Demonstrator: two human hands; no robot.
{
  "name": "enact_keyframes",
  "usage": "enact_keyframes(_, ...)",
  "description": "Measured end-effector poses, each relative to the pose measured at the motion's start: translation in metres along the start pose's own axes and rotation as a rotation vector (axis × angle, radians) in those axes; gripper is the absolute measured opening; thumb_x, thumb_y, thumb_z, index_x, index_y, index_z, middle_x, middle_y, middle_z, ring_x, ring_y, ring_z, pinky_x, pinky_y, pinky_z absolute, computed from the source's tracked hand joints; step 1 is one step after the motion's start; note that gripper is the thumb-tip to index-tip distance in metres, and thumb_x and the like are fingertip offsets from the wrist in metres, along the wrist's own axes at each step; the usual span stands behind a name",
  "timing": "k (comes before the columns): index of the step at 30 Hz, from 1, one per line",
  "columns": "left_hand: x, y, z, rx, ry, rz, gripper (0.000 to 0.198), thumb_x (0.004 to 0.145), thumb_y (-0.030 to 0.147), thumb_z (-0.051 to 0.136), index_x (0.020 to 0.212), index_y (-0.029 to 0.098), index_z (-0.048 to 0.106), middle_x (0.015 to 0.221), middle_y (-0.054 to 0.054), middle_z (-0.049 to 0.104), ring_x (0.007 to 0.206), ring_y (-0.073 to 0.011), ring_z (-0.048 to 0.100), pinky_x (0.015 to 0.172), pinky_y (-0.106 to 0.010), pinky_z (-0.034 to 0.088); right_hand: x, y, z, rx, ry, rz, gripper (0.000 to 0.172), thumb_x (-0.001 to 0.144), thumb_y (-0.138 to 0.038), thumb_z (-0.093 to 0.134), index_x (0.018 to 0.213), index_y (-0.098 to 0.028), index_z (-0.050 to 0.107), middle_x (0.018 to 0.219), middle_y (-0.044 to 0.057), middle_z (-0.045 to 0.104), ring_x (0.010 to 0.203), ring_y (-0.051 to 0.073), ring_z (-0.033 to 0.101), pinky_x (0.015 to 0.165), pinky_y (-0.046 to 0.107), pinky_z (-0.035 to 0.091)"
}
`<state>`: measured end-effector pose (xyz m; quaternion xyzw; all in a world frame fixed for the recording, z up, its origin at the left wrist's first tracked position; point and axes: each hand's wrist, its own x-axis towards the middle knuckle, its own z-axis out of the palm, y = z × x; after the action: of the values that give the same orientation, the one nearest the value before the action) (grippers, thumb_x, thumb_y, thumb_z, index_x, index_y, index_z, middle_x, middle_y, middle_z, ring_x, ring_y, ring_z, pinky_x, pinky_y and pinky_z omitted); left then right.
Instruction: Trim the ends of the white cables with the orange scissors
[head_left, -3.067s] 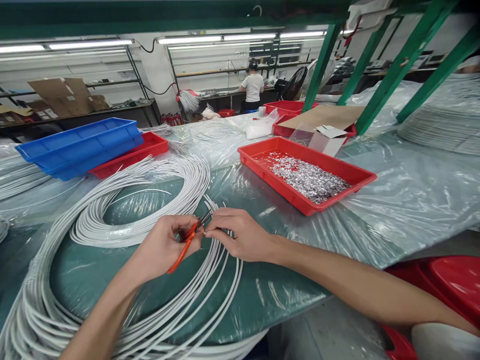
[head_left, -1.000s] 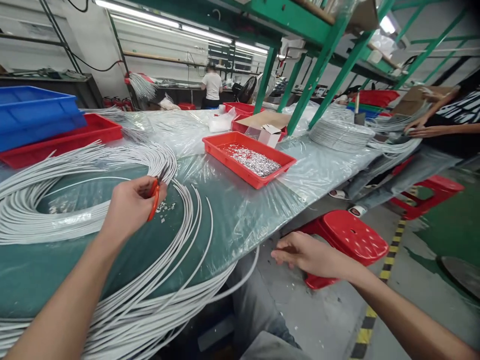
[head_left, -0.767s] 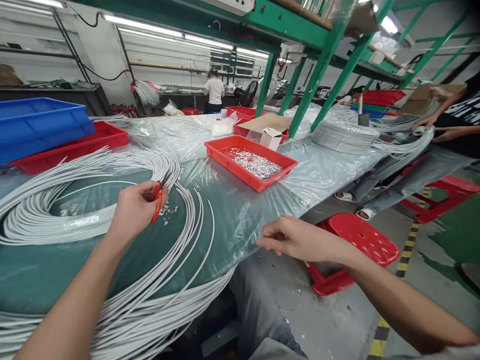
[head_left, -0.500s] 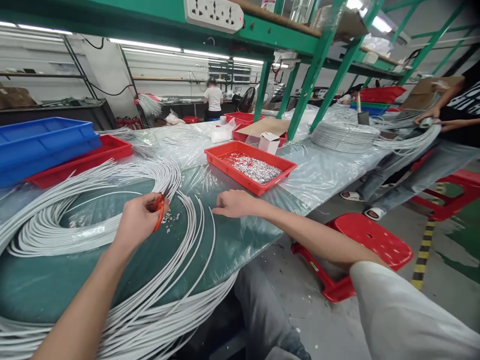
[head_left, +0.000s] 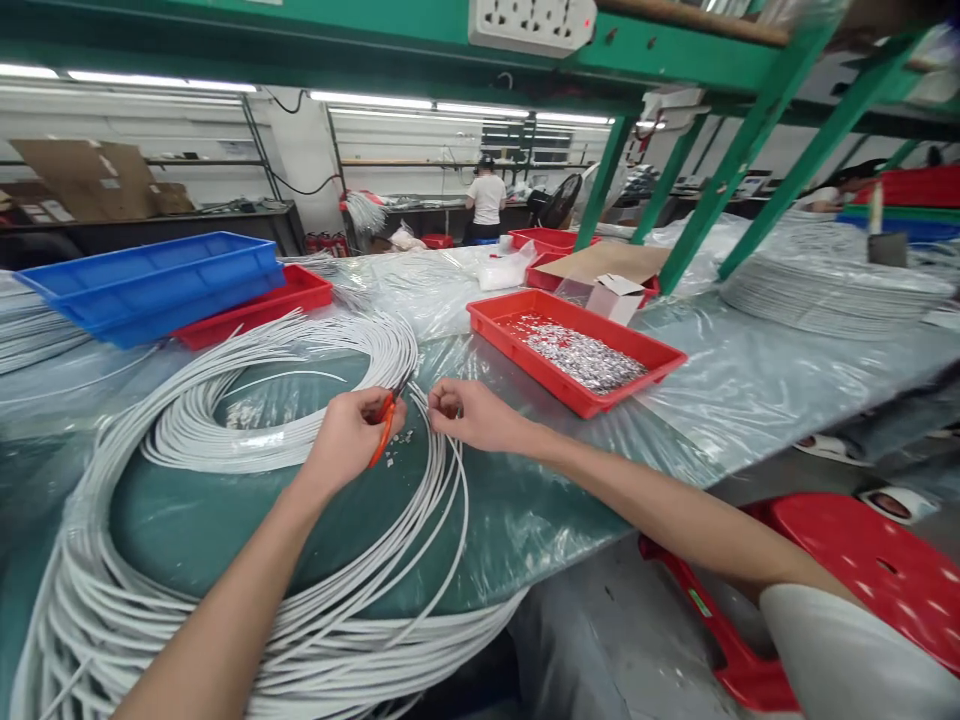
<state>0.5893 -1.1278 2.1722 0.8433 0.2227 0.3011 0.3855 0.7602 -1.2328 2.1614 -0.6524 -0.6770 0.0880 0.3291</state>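
My left hand (head_left: 349,436) is closed around orange-handled pliers (head_left: 384,431), held over the green, plastic-covered table (head_left: 525,500). My right hand (head_left: 466,412) sits just to the right of the pliers, fingers pinched on the end of a white cable (head_left: 442,470). Both hands hover over large coils of white cable (head_left: 247,420) spread across the table. Small white and silver scraps (head_left: 394,455) lie under the pliers.
A red tray (head_left: 574,350) of small silver pieces sits to the right. A blue tray (head_left: 157,285) stacked on a red tray stands at the back left. More cable coils (head_left: 832,285) lie far right. Red stool (head_left: 840,570) below. A person stands far back.
My right hand came up from beside the red stool to the table and pinched a cable end next to the pliers. The view swung back left toward the table.
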Motion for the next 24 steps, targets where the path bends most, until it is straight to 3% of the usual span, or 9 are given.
enact_keyframes(4, 0.000, 0.005, 0.000, -0.146, -0.080, -0.089, 0.023, 0.075, 0.035, 0.066, 0.066, 0.015, 0.058, 0.059, 0.002, 0.054, 0.056, -0.0096, 0.044, 0.051, -0.019, 0.034, 0.003, 0.000, 0.012, 0.318, 0.051, -0.149, 0.011, 0.090, -0.026, 0.053, 0.091, -0.015, 0.057, 0.075, 0.002, 0.070, 0.062, 0.010, 0.059, 0.059, 0.021, 0.042)
enact_keyframes(12, 0.000, 0.011, 0.001, -0.159, -0.168, -0.156, 0.019, 0.078, 0.033, 0.068, 0.071, 0.016, 0.065, 0.061, 0.002, 0.061, 0.053, -0.0094, 0.052, 0.051, -0.018, 0.041, -0.012, 0.002, 0.016, 0.506, 0.148, -0.141, 0.013, 0.089, -0.029, 0.061, 0.090, -0.016, 0.061, 0.077, 0.003, 0.070, 0.067, 0.012, 0.061, 0.060, 0.023, 0.042)
enact_keyframes(15, -0.002, 0.015, 0.002, -0.180, -0.175, -0.199, 0.019, 0.077, 0.033, 0.070, 0.070, 0.016, 0.065, 0.060, 0.002, 0.061, 0.052, -0.0097, 0.052, 0.052, -0.019, 0.042, -0.014, 0.005, 0.015, 0.648, 0.091, -0.058, 0.021, 0.087, -0.035, 0.065, 0.091, -0.015, 0.060, 0.068, 0.001, 0.066, 0.060, 0.011, 0.057, 0.056, 0.022, 0.041)
enact_keyframes(20, -0.003, 0.010, 0.002, -0.235, -0.262, -0.201, 0.024, 0.080, 0.036, 0.067, 0.067, 0.017, 0.061, 0.061, 0.001, 0.060, 0.054, -0.0100, 0.051, 0.053, -0.020, 0.042, -0.014, 0.011, 0.016, 0.916, -0.182, -0.052, 0.033, 0.093, -0.045, 0.054, 0.089, -0.013, 0.060, 0.053, -0.005, 0.051, 0.043, 0.007, 0.042, 0.045, 0.020, 0.036)
enact_keyframes(24, -0.002, 0.010, 0.000, -0.152, -0.235, -0.176, 0.029, 0.084, 0.040, 0.063, 0.067, 0.017, 0.059, 0.061, 0.002, 0.057, 0.055, -0.0097, 0.050, 0.053, -0.019, 0.039, -0.013, 0.012, 0.016, 0.976, -0.134, -0.050, 0.032, 0.090, -0.045, 0.059, 0.087, -0.012, 0.062, 0.058, -0.003, 0.052, 0.048, 0.008, 0.045, 0.046, 0.021, 0.036)
